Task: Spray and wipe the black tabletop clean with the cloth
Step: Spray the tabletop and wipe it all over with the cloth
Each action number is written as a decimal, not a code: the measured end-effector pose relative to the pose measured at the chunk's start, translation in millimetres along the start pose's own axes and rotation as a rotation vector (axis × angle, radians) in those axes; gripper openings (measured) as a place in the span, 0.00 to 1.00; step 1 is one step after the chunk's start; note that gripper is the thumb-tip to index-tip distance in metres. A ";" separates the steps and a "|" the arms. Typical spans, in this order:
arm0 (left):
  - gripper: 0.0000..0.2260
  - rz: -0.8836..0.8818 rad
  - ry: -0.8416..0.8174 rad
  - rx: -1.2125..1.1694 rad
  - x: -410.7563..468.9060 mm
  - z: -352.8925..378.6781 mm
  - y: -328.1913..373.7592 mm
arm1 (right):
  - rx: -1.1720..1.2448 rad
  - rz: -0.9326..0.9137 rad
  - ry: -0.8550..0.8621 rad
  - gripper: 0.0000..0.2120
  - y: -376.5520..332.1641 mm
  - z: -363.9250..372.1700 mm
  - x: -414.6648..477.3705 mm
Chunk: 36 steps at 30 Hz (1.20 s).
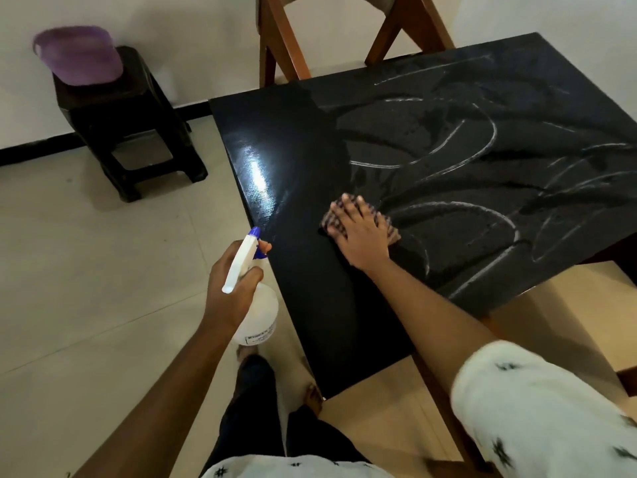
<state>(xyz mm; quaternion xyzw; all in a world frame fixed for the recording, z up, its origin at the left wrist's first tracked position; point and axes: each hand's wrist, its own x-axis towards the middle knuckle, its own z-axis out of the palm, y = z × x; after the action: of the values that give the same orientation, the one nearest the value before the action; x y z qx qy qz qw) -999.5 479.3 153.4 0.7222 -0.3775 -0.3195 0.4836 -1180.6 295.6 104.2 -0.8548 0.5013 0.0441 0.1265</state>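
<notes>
— White patterned sleeve [537, 408] is seen closest, at the lower right. What is shown of the surface?
— A black tabletop [448, 139] is shown, streaked with pale curved smears over its far and right parts. Its left strip is glossy, and a light is reflected there. It is surrounded by pale floor tiles [86, 270], and a light wall [193, 36] is seen behind.
— And the hands?
— The right hand [362, 232] is laid flat, fingers spread, on a checked cloth [391, 231], which is pressed to the tabletop left of its middle. The left hand [231, 288] is curled round a white spray bottle [256, 312] with a blue nozzle. It is held just off the table's left edge, over the floor.
— Edges, and room to move?
— The left edge and near corner are plainly seen, and a wide stretch of floor is shown to their left.
— What stands about?
— A dark stool [138, 132] bearing a purple tub [79, 56] is set by the wall, well apart. A wooden chair [286, 39] is drawn up at the far edge.
</notes>
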 end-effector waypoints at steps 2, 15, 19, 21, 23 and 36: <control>0.17 -0.005 -0.007 0.008 9.3 -6.9 -3.3 | 0.023 0.055 -0.031 0.26 -1.5 -6.6 30.4; 0.22 0.015 -0.097 0.042 89.7 -54.1 7.5 | 0.004 -0.042 -0.075 0.29 -26.1 19.4 -77.5; 0.16 0.060 -0.119 0.035 108.0 -58.5 21.8 | -0.042 0.029 -0.029 0.27 -21.4 2.4 -19.7; 0.13 0.091 -0.153 0.038 112.8 -57.5 28.1 | -0.018 0.120 0.026 0.27 -17.1 -6.0 22.8; 0.12 0.089 -0.172 0.036 116.9 -57.9 30.1 | 0.026 0.216 0.030 0.26 -18.5 -14.2 59.5; 0.14 0.056 -0.171 0.008 162.2 -97.0 62.4 | 0.043 0.174 0.038 0.26 -60.1 4.0 5.5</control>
<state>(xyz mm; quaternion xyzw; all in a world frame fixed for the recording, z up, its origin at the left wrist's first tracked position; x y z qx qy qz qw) -851.1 369.7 228.3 0.6833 -0.4387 -0.3649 0.4556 -1125.5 319.9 109.5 -0.8058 0.5768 0.0278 0.1310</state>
